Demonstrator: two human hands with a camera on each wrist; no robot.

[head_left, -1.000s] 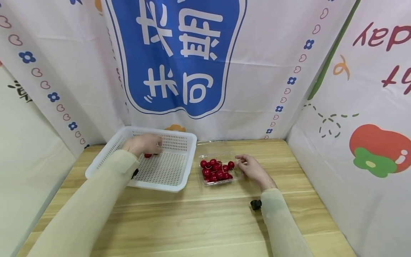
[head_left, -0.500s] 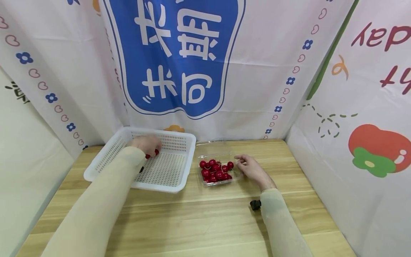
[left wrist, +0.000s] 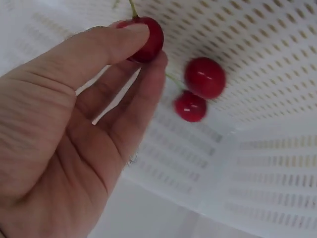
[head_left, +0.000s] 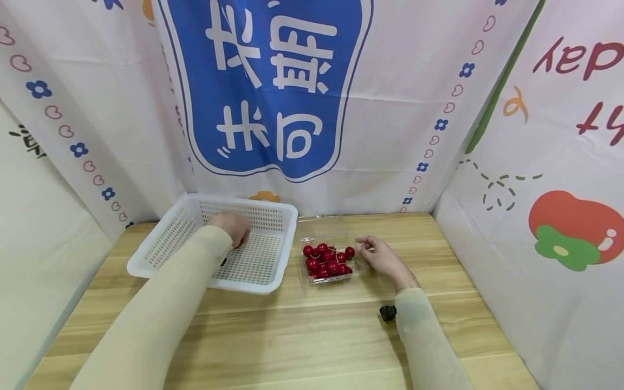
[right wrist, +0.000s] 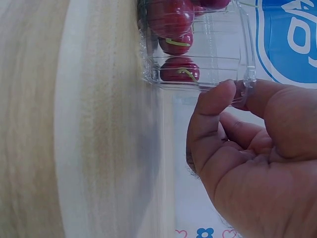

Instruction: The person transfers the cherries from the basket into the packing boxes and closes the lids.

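Inside the white plastic basket [head_left: 285, 254], my left hand [head_left: 233, 225] pinches a red cherry [left wrist: 154, 40] between thumb and fingertips; its green stem points up in the left wrist view. Two more cherries lie close by on the basket's mesh, a larger cherry [left wrist: 204, 78] and a smaller cherry [left wrist: 190, 106]. Right of the basket stands a clear plastic box [head_left: 327, 279] holding several cherries [head_left: 333, 266]. With thumb and index finger, my right hand [head_left: 385, 260] pinches the box's rim at its right side, as the right wrist view shows.
The box's clear lid [head_left: 324, 226] stands open toward the back. Everything rests on a wooden table [head_left: 292, 341]. A printed cloth [head_left: 390, 119] hangs right behind the basket and box, and white printed panels [head_left: 546, 281] close off the sides.
My left hand has moved a little to the right and lower within the basket, and a cherry is in its fingers. The right hand stays at the box's rim.
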